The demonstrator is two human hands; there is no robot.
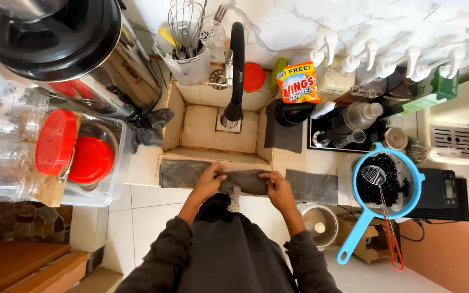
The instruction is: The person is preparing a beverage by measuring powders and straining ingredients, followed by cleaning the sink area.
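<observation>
Both hands grip a dark grey cloth point(245, 182) draped over the near rim of the small sink point(202, 127). The left hand point(210, 182) pinches its left part with fingers curled closed, and the right hand point(278, 190) clamps the right part the same way. The cloth looks soft, limp and light, possibly damp; it would sag unless taken by an edge or corner with both hands. A black tap point(236, 70) hangs over the basin. Beyond the sink's far right corner stands a yellow-and-orange sachet point(298, 82) with red lettering. On the worktop to the right, a blue strainer point(389, 179) holds black pearls, and red-lidded jars point(71, 152) sit left.
</observation>
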